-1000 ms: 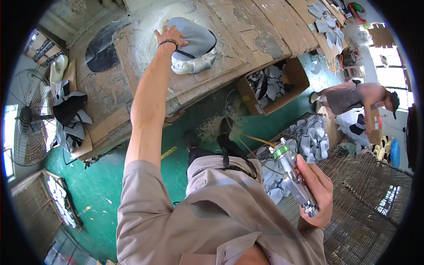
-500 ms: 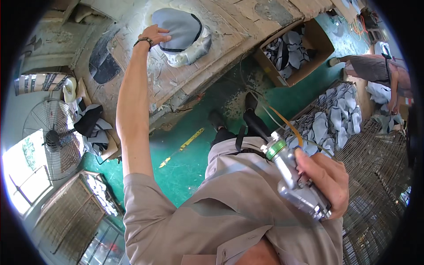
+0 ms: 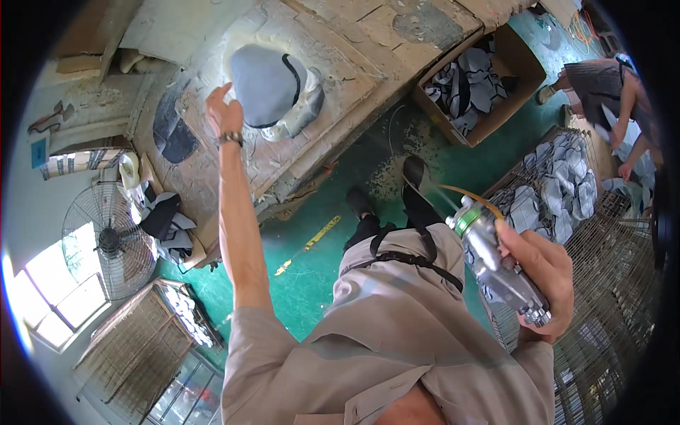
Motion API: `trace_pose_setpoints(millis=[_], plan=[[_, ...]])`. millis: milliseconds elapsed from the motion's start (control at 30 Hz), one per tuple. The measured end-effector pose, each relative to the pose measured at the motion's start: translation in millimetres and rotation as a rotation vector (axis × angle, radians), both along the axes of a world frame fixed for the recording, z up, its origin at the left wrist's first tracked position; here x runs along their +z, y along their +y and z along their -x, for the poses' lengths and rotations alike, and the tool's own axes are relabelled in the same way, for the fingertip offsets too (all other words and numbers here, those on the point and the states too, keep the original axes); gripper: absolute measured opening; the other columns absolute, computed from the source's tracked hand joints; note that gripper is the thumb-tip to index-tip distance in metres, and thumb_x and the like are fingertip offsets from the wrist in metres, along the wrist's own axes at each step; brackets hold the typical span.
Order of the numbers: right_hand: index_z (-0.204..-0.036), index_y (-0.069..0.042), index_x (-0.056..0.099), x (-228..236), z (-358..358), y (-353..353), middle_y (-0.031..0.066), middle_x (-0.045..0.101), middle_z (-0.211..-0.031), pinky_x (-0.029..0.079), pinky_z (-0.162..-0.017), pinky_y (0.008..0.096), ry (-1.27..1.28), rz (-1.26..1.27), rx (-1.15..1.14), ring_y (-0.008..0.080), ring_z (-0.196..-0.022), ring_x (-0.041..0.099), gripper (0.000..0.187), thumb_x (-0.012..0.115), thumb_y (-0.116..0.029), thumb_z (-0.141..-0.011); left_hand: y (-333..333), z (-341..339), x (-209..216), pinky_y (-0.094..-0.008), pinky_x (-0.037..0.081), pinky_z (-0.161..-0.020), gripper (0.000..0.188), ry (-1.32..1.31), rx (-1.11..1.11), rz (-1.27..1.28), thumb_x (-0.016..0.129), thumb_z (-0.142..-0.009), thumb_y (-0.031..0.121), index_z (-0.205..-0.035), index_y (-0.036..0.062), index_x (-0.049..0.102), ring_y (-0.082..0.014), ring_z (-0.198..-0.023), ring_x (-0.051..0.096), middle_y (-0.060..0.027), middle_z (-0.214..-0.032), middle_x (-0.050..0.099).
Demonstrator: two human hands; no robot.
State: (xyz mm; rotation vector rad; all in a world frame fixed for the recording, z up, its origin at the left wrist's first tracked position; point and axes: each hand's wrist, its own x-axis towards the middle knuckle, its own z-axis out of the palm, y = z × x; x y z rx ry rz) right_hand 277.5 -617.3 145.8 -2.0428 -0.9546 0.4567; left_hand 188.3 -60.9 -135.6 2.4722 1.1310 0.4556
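Head view, nearest first: the right hand (image 3: 540, 283) is wrapped tightly around a metal spray gun (image 3: 496, 265), nozzle end with its green ring pointing up and away, a thin amber hose curling off its tip. Beyond it, the left arm stretches out to the cardboard-covered bench (image 3: 340, 85), and the left hand (image 3: 225, 112) hangs just beside the grey fabric piece (image 3: 265, 83), fingers loosely curled, index raised, holding nothing; whether it brushes the fabric's edge I cannot tell. The piece lies on a pale, paint-crusted patch of the bench.

To do this step well, I judge the left hand should draw clear of the piece before the gun comes over it, and the gun should be aimed square at the fabric with the hose kept free of the wire rack (image 3: 602, 283) at the right.

Against the earlier frames: a second ago the left hand lay flat on the piece, then gripped its edge; now it is off it. The gun sits a little higher. The view has swung, too.

Farther off, a carton of grey pieces (image 3: 474, 78) and a standing fan (image 3: 106, 241).
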Motion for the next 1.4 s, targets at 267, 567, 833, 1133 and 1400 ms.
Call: trace_pose_setpoints(millis=[267,567,833,1133,1400], plan=[[-0.126,0.003,0.068,1,-53,10,0.0098,0.062,-0.076,0.048,-0.062,0.0291,0.040,-0.054,0.030,0.0200,-0.068,0.063,0.059,0.077,-0.010,-0.069,-139,-23,16,-0.0666,0.025,-0.114,0.064,0.400,-0.175,-0.288,0.067,-0.070,0.007,-0.133,0.0166,0.063,-0.0310,-0.130,0.049,-0.0086,-0.133,0.055],[-0.128,0.005,0.066,17,-77,51,0.0127,0.064,-0.088,0.047,-0.073,0.0290,0.069,-0.016,0.094,0.0210,-0.080,0.062,0.062,0.081,-0.022,-0.075,-144,0,11,-0.0718,0.015,-0.116,0.062,0.172,-0.146,-0.274,0.069,-0.068,0.006,-0.130,0.0133,0.065,-0.0360,-0.142,0.037,-0.0112,-0.139,0.054],[-0.127,0.003,0.068,25,-62,82,0.0114,0.065,-0.087,0.047,-0.072,0.0274,-0.004,-0.077,0.176,0.0189,-0.078,0.062,0.059,0.081,-0.018,-0.073,-240,81,24,-0.0498,0.038,-0.110,0.036,-0.190,-0.073,0.007,0.064,-0.082,0.005,-0.118,0.0083,0.068,-0.0371,-0.125,0.054,-0.0136,-0.125,0.064],[-0.130,0.001,0.067,50,-25,108,0.0137,0.069,-0.098,0.049,-0.078,0.0285,-0.050,-0.012,0.151,0.0200,-0.084,0.065,0.058,0.078,-0.014,-0.075,-301,293,-156,-0.0441,0.052,-0.094,0.029,0.215,0.260,0.423,0.070,-0.082,0.012,-0.112,0.0129,0.074,-0.0358,-0.108,0.066,-0.0146,-0.112,0.071],[-0.129,0.004,0.067,56,-8,82,0.0162,0.071,-0.101,0.049,-0.079,0.0292,-0.064,0.113,0.228,0.0231,-0.087,0.067,0.060,0.079,-0.028,-0.079,-325,363,-196,-0.0422,0.053,-0.096,0.032,0.366,0.448,0.742,0.074,-0.083,0.019,-0.115,0.0160,0.075,-0.0325,-0.109,0.069,-0.0127,-0.113,0.074]])
